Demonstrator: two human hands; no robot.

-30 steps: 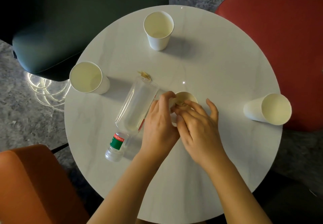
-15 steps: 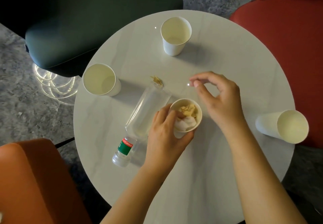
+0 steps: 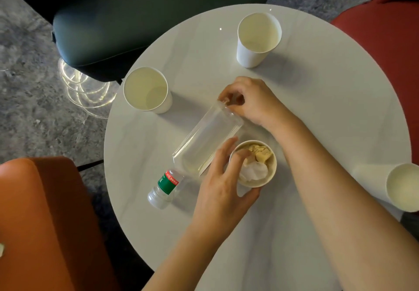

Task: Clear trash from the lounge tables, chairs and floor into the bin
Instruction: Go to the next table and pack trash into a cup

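Observation:
On the round white table [image 3: 317, 113], my left hand [image 3: 221, 188] grips a small paper cup [image 3: 271, 175] that holds a white tissue wad and tan scraps. A clear plastic bottle [image 3: 204, 142] with a green and red label lies on its side just left of that cup. My right hand [image 3: 254, 101] is at the bottle's far end, fingertips pinched on a small tan scrap [image 3: 225, 100]. Two empty white paper cups stand upright, one at the left [image 3: 147, 91] and one at the back [image 3: 258, 38]. A third cup [image 3: 401, 187] lies tipped at the right edge.
A dark green chair [image 3: 136, 18] stands behind the table, a red chair [image 3: 390, 41] to the right and an orange chair [image 3: 45, 222] at the near left. A coil of light strip [image 3: 86, 88] lies on the grey floor under the green chair.
My right hand left the small cup and crossed to the scrap at the bottle's far end, closing on it. My left hand kept hold of the cup.

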